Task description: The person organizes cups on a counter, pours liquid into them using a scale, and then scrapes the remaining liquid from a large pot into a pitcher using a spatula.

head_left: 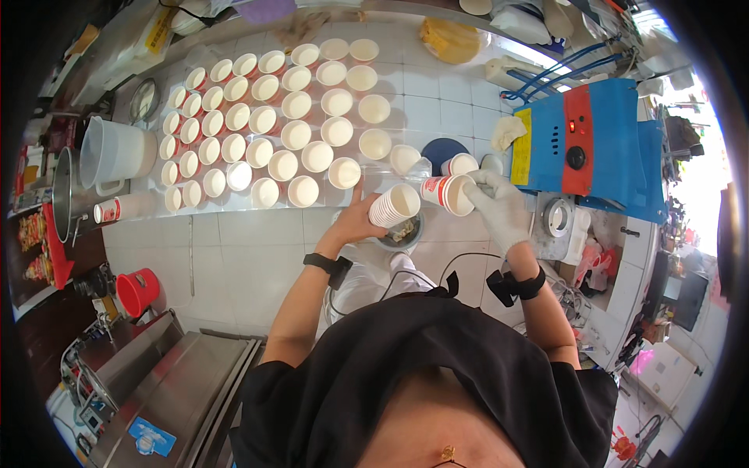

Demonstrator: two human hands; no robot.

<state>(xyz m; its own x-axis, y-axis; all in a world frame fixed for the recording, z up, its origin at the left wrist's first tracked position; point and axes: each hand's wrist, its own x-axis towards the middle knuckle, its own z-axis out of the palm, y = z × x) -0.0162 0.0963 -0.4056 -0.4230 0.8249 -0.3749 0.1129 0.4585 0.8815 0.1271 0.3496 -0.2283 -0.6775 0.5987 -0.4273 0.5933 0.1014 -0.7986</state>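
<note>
A nested stack of white paper cups (394, 207) is gripped in my left hand (361, 221), the fingers wrapped round its side. My right hand (499, 204), in a pale glove, pinches the rim of a red-and-white paper cup (459, 196); whether others are nested with it I cannot tell. This cup tilts with its mouth toward me, just right of the stack. Beyond both hands, many upright paper cups (296, 135) stand in rows on the tiled table (421, 86). Another paper cup (460, 163) stands just past my right hand, near a dark blue round lid or disc (441, 151).
A blue-and-red machine (581, 144) with hoses stands at the right. At the left are a clear plastic jug (117, 152), a lying stack of cups (125, 208) and a red bucket (138, 291). A bowl (402, 234) sits below the cups in my hands. Cables (468, 256) hang near my legs.
</note>
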